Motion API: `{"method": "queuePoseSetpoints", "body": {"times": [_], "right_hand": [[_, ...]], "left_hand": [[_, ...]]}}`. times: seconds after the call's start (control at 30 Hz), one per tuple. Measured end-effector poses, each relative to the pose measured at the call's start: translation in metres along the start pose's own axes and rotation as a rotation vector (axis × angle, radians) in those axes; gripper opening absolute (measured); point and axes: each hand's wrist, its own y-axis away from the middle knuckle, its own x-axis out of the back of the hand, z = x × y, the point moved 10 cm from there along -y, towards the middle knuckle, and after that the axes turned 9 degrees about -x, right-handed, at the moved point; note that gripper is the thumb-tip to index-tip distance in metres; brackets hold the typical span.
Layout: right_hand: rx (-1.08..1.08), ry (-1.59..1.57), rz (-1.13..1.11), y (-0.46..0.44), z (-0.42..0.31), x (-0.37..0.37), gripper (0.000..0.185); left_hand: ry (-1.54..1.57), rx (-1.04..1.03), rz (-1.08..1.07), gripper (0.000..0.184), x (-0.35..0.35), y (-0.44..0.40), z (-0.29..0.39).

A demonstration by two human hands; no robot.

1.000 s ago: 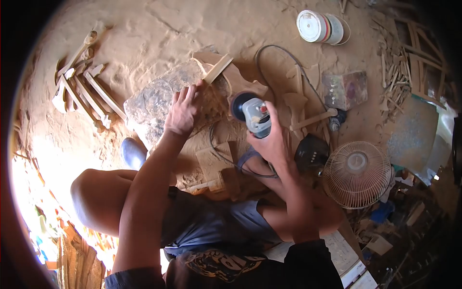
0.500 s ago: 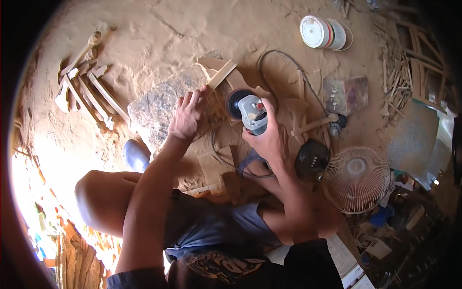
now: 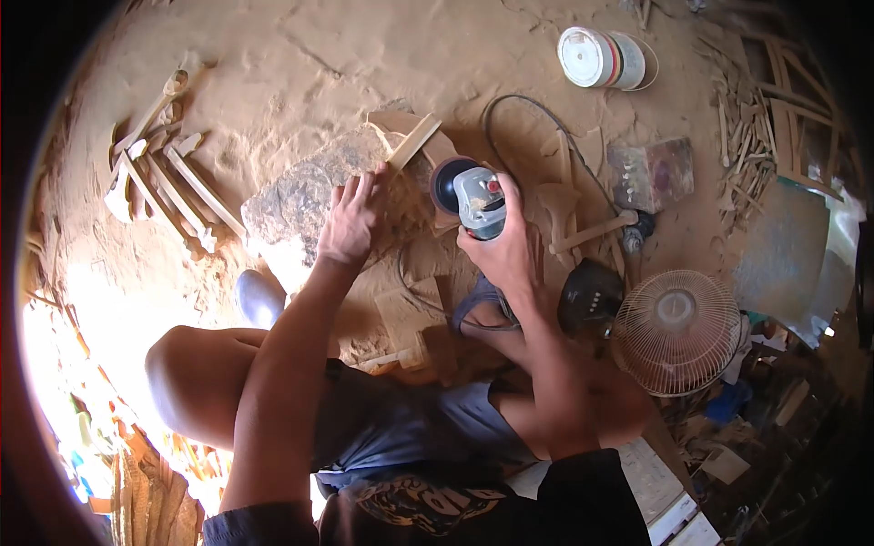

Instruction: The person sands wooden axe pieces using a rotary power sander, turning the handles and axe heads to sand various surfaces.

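My left hand is closed at the lower end of a pale wooden piece, which has a straight strip and a wider curved part. That piece lies over the far right end of a rough stone block. In my right hand is an angle grinder with a clear-grey housing and a red button. Its round sanding disc, with a black backing, meets the right side of the wood. The disc hides part of the wood, and the fingers under the grinder are mostly hidden.
A power cord loops over the sandy ground beyond the grinder. Right of me stand a fan and a second block. Shaped wooden parts lie at left, and a white bucket lies on its side at the far right.
The wooden piece has shifted slightly, and its tip beyond the disc no longer shows. The grinder stays against it in my right hand. The whole view has moved a little.
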Motion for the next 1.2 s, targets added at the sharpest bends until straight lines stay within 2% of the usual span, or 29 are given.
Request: {"method": "queuePoseSetpoints", "body": {"times": [0.03, 0.1, 0.23, 0.3, 0.37, 0.47, 0.53, 0.6, 0.63, 0.73, 0.87, 0.93, 1.03, 1.13, 1.2], "right_hand": [[0.024, -0.006, 0.035, -0.002, -0.001, 0.002, 0.091], [-0.097, 0.053, 0.1, -0.009, 0.016, 0.011, 0.089], [-0.249, 0.065, 0.148, -0.022, 0.047, 0.035, 0.091], [-0.201, 0.032, 0.189, -0.015, 0.045, 0.041, 0.092], [-0.156, -0.044, 0.226, -0.016, 0.047, 0.039, 0.094], [-0.189, -0.113, 0.072, -0.014, 0.033, 0.024, 0.095], [-0.112, 0.019, 0.048, -0.016, 0.018, 0.011, 0.096], [0.013, -0.06, 0.092, -0.02, -0.004, 0.002, 0.098], [-0.01, -0.088, 0.051, -0.024, -0.006, -0.005, 0.098], [-0.061, 0.02, 0.03, -0.027, -0.014, -0.004, 0.095], [-0.015, 0.001, 0.143, -0.03, 0.003, 0.006, 0.092], [-0.116, 0.056, 0.14, -0.031, 0.012, 0.013, 0.093], [-0.273, 0.064, 0.161, -0.032, 0.028, 0.025, 0.093], [-0.271, 0.042, 0.229, -0.035, 0.045, 0.042, 0.092], [-0.304, -0.017, 0.286, -0.017, 0.052, 0.06, 0.095]], "left_hand": [[0.024, 0.021, -0.038, 0.072, -0.004, -0.001, -0.002], [0.077, 0.065, -0.119, 0.078, -0.012, 0.0, -0.003], [0.075, 0.084, -0.069, 0.074, -0.009, -0.018, 0.001], [0.119, 0.069, 0.015, 0.069, 0.003, -0.019, -0.001], [0.078, 0.073, 0.005, 0.07, 0.001, -0.019, -0.003], [0.023, 0.068, -0.037, 0.071, -0.004, -0.018, -0.002], [0.072, 0.095, -0.116, 0.077, -0.017, -0.016, -0.005], [0.11, 0.106, -0.117, 0.077, -0.02, -0.015, -0.007], [0.129, 0.114, -0.117, 0.077, -0.02, -0.015, -0.008], [0.005, 0.06, 0.092, 0.063, 0.002, -0.019, -0.002], [0.045, 0.068, 0.081, 0.063, 0.004, -0.019, -0.001], [0.049, 0.067, 0.066, 0.063, 0.0, -0.019, -0.002], [0.188, 0.085, -0.044, 0.075, -0.016, -0.017, -0.005], [0.17, 0.024, 0.105, 0.06, -0.001, -0.02, -0.001], [0.226, 0.08, 0.069, 0.062, -0.012, -0.018, -0.005]]}}
